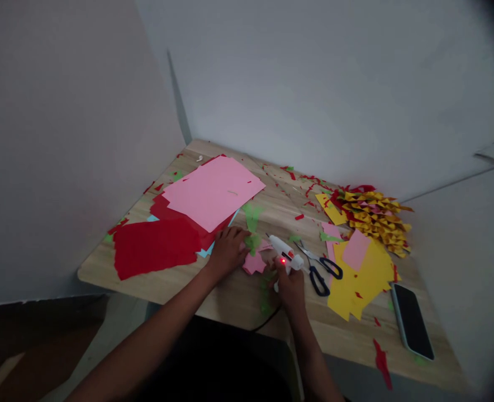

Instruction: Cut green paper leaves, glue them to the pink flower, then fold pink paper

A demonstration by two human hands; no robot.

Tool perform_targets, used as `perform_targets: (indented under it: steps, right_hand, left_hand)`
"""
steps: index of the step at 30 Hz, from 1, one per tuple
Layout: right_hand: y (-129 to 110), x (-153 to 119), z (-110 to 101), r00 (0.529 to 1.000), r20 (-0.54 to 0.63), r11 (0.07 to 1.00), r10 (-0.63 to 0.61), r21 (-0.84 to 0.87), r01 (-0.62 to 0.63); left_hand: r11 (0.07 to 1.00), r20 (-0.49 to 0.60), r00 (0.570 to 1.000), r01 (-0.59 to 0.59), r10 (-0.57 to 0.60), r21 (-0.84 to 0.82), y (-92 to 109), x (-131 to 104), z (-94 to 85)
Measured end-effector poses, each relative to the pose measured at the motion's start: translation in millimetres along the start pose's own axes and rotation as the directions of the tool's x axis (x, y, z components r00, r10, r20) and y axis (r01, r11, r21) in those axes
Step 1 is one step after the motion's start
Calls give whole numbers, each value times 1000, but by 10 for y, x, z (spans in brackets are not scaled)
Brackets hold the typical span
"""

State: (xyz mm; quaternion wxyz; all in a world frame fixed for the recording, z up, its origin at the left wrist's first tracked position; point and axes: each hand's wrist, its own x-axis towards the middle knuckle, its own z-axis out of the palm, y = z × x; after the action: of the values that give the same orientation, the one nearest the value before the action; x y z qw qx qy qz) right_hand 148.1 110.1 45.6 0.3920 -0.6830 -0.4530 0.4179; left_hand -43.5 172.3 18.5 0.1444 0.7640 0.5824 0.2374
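My left hand (229, 251) is closed at the left edge of a small pink and green paper piece, its fingertips on the green part (253, 243). The pink part (255, 263) lies on the table just right of those fingers. My right hand (290, 282) is wrapped round the handle of a white glue gun (280, 247), which shows a small red light. The gun's nozzle points up and left, close to the paper piece. Navy-handled scissors (319, 262) lie half open just right of the gun.
Pink sheets (213, 192) and red paper (157, 245) lie at the left. Yellow sheets (362, 276), a folded yellow paper object (376, 218) and a phone (412, 321) are at the right. Red and green scraps litter the wooden table (180, 279); walls stand behind.
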Motion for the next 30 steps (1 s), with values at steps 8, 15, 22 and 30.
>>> perform_targets:
  steps: [8,15,22,30]
  right_hand:
    - [-80,-3,-2,997,59,987,-41,-155,50]
    - [-30,22,84,992,108,963,-70,-253,96]
    - [-86,62,117,984,121,961,-130,-231,155]
    - [-87,95,119,980,135,956,-148,-234,177]
  left_hand:
    - [998,26,998,-49,50,-35,-19,104,-114]
    - [1000,3,1000,1,-1,-28,-49,-118,-25]
    - [999,4,1000,3,-2,-51,-36,-91,-58]
    - [996,16,1000,-13,15,-89,-41,-113,-68]
